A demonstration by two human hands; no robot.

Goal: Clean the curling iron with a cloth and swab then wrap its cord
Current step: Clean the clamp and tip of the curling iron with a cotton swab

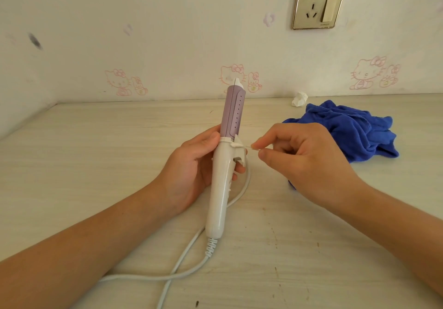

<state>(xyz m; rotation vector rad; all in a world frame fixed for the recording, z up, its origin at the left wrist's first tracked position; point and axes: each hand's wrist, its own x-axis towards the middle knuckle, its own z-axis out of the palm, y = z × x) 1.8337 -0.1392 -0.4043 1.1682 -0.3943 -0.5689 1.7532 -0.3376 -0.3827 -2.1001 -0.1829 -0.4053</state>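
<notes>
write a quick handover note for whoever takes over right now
Left grip: holds the curling iron upright by its white handle.
Right grip: pinches the swab, its tip at the clamp hinge.
Cloth: crumpled on the table, to the right, in nobody's grip.
Cord: loose on the table, crossing over itself, not wrapped; plug out of view.
Done: cannot tell whether the cloth wipe is finished.
Left: finish swabbing around the hinge, then wrap the cord.
</notes>
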